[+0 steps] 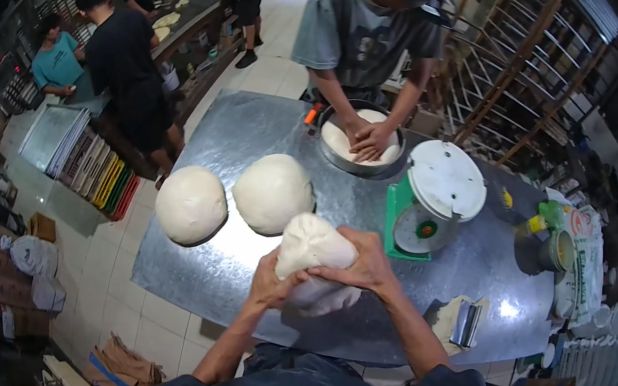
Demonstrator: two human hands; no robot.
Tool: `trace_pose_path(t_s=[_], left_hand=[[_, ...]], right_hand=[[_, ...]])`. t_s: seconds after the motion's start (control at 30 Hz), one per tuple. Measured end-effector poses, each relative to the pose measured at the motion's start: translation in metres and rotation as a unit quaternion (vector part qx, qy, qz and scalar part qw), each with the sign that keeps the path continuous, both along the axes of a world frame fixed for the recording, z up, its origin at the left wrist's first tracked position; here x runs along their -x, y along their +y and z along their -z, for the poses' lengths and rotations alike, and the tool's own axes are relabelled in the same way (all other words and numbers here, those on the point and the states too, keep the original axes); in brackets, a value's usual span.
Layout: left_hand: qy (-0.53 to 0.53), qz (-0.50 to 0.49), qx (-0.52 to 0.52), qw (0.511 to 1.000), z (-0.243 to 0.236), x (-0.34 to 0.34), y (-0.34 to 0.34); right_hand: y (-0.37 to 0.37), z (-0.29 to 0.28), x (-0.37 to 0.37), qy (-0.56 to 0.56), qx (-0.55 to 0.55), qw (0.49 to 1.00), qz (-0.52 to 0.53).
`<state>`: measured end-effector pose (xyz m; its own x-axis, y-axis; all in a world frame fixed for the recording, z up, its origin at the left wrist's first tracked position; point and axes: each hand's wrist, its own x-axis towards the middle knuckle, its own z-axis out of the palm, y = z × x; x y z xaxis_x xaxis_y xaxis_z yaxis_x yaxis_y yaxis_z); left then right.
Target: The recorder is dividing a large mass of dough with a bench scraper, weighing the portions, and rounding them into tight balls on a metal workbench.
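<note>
Between my hands is a lump of pale dough, lifted at the near side of the metal table. My left hand grips its lower left side, and my right hand wraps its right side with the thumb pressed in. More dough hangs beneath my fingers; whether it touches the table I cannot tell. Two smooth round dough balls, one at left and one nearer the middle, rest just beyond my left hand. Across the table a co-worker's hands press dough in a round pan.
A green dial scale with a round white top stands right of the pan. A metal dough scraper lies at the near right. Tubs and a sack crowd the right edge. Stacked trays and other people stand at left.
</note>
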<state>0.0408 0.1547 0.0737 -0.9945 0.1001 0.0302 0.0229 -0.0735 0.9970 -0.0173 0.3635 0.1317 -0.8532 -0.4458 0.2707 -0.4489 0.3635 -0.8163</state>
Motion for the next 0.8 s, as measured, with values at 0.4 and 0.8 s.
trace_pose_path(t_s=[0.4,0.8], left_hand=[[-0.307,0.236,0.374,0.843,0.107,-0.117,0.097],[-0.583,-0.420,-0.117,0.686,0.202,-0.252,-0.074]], right_hand=[[0.091,0.149,-0.103,-0.302,-0.398,0.856,-0.132],[0.081,0.079,0.070,-0.048,0.047,0.969,0.237]])
